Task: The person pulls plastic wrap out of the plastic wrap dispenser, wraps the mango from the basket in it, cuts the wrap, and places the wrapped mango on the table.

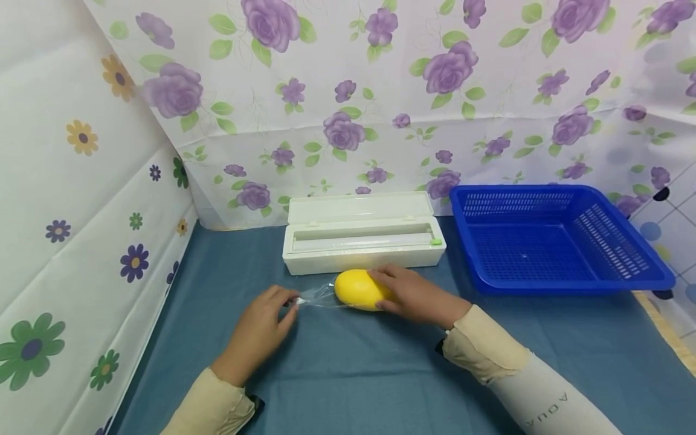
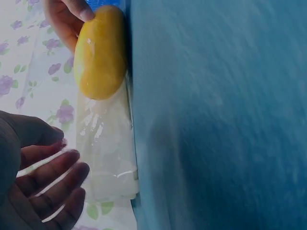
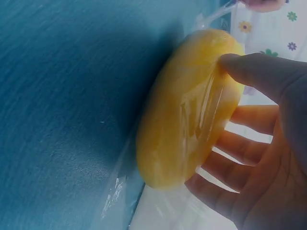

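- Your left hand pinches the twisted tail of a clear plastic wrap between thumb and fingertips
- Your right hand grasps the far end of a yellow fruit, thumb on the near side, fingers curved round the other
- Between your hands, the fruit sits at the middle of the blue cloth, shiny film over its skin, just in front of a white box
- Behind it, the box stands with its lid raised, a pale roll inside
- To your right, a blue basket stands beside the box
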A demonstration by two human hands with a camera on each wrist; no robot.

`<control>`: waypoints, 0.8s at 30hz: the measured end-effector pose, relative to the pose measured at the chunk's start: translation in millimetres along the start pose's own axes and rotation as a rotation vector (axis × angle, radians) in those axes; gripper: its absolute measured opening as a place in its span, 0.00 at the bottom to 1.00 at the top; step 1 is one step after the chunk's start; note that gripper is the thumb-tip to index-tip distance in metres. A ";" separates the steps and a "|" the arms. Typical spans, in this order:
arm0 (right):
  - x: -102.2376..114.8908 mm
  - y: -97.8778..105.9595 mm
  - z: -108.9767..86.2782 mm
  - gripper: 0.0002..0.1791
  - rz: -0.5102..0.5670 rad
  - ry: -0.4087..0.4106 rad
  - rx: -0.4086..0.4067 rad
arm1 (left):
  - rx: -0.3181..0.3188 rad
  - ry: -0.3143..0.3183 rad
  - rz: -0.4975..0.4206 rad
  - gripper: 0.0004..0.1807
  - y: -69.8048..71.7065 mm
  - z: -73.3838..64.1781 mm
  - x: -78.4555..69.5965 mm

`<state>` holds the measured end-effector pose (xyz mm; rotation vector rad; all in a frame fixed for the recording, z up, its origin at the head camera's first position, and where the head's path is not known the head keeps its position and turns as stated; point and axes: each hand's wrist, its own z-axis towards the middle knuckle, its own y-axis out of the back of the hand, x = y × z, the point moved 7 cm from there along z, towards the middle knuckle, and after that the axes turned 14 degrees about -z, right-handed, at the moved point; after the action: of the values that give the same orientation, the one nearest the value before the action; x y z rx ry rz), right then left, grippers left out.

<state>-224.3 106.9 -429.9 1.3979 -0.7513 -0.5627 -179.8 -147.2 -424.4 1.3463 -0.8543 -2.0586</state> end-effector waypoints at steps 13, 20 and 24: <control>-8.3 2.1 2.1 0.35 0.081 -0.075 0.027 | 0.037 -0.286 0.043 0.17 -17.5 -10.6 -56.8; -14.9 2.2 3.9 0.34 0.151 -0.126 0.039 | 0.310 -0.306 0.074 0.22 -57.2 -14.4 -81.1; -17.2 1.2 5.8 0.34 0.176 -0.117 0.038 | 0.321 -0.309 0.110 0.28 -66.5 -9.7 -86.9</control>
<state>-240.0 116.0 -430.9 1.3268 -0.9736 -0.4975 -145.3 -43.0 -425.5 1.1174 -1.4107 -2.1391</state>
